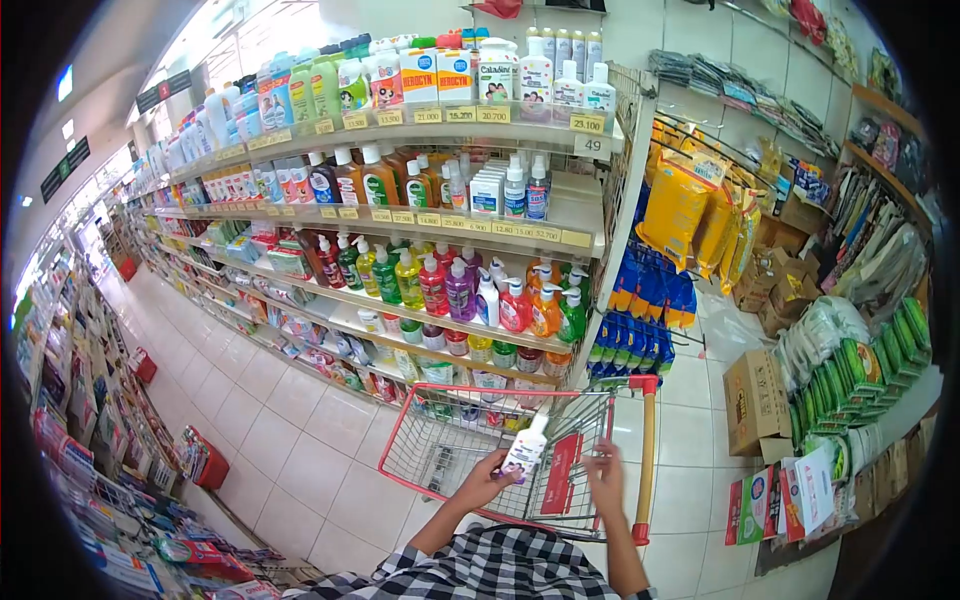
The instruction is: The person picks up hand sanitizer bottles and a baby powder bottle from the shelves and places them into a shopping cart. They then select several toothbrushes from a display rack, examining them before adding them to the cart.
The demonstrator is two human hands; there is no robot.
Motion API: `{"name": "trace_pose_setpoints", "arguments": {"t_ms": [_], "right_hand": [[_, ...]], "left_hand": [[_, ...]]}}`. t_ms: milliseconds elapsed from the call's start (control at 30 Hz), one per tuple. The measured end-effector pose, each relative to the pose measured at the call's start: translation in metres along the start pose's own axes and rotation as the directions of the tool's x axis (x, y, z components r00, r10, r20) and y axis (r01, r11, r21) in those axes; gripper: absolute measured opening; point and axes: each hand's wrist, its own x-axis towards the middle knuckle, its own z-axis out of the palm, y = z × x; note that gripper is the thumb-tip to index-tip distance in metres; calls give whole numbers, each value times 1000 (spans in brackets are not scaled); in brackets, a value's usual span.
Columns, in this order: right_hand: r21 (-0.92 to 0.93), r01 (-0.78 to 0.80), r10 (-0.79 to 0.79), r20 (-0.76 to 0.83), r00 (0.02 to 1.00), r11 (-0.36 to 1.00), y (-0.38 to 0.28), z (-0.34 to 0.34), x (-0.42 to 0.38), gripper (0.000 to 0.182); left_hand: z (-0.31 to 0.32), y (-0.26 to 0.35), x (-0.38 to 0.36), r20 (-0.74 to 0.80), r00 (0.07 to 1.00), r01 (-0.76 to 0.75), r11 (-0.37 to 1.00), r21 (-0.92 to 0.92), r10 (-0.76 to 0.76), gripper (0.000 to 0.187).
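Observation:
A white bottle with a purple printed label (pixel 524 450) is held upright, slightly tilted, in my left hand (pixel 484 478), above the shopping cart (pixel 402 418). My right hand (pixel 605 470) is raised over the cart's handle end, to the right of the bottle and apart from it. Its fingers are bent and blurred, and whether they are closed is hard to make out. Beside it runs the cart's orange-red handle (pixel 647 455). A red panel (pixel 563 475) shows on the cart's wire between my hands.
Ahead stands a long shelf (pixel 420 218) with bottles and pump dispensers. Yellow packs (pixel 680 205) hang at its end. On the right are a cardboard box (pixel 752 405) and green packs (pixel 840 390). Left across the tiled aisle (pixel 290 440), more shelves hold goods near a red basket (pixel 205 458).

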Motion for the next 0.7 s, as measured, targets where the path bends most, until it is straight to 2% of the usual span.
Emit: {"name": "trace_pose_setpoints", "arguments": {"t_ms": [67, 100, 167, 200, 267, 300, 333, 400, 467, 500, 533, 600, 667, 700], "right_hand": [[295, -110, 36, 245, 969, 949, -29, 36, 6, 40], [292, -115, 39, 253, 967, 950, -29, 43, 6, 40], [97, -128, 74, 434, 898, 987, -26, 62, 22, 39], [109, -119, 60, 438, 897, 987, -44, 66, 29, 39], [239, -201, 54, 510, 859, 950, -81, 69, 37, 38], [213, -181, 35, 548, 836, 960, -86, 72, 46, 42], [222, -175, 27, 543, 839, 959, -95, 74, 57, 42], [38, 175, -171, 494, 852, 984, -118, 76, 82, 45], [-67, 289, -225, 473, 852, 955, -170, 68, 111, 50], [8, 308, -281, 432, 857, 951, -196, 66, 123, 54], [79, 333, -337, 383, 860, 940, -224, 65, 138, 58], [186, 344, -384, 260, 886, 920, -272, 63, 162, 62], [391, 451, -543, 167, 823, 802, -312, 64, 191, 58], [383, 467, -551, 144, 822, 797, -335, 64, 202, 56]], "left_hand": [[10, 16, -1, 62, 998, 3, 999, -41, 0, 42], [12, 18, 0, 90, 996, 26, 995, -98, -17, 45], [12, 32, -6, 65, 997, -24, 998, -52, 27, 46], [8, 40, -7, 51, 996, -68, 998, -2, 68, 47], [-2, 39, -9, 35, 996, -85, 996, 40, 83, 46], [-6, 36, -8, -18, 993, -120, 992, -49, 120, 46], [-11, 32, -6, -70, 986, -162, 977, -141, 154, 45], [-32, 13, -6, -69, 988, -143, 987, -76, 138, 48], [-55, -6, -14, -106, 990, 111, 966, 233, -89, 48], [-71, -30, -19, -107, 987, 149, 931, 333, -119, 55], [-91, -64, -24, -95, 987, 154, 930, 333, -129, 55], [-139, -147, -37, 18, 944, 204, 627, 752, -329, 64], [-187, -224, -45, 89, 769, 294, 475, 830, -633, 71], [-201, -245, -65, 74, 842, 289, 562, 775, -535, 70]]}}
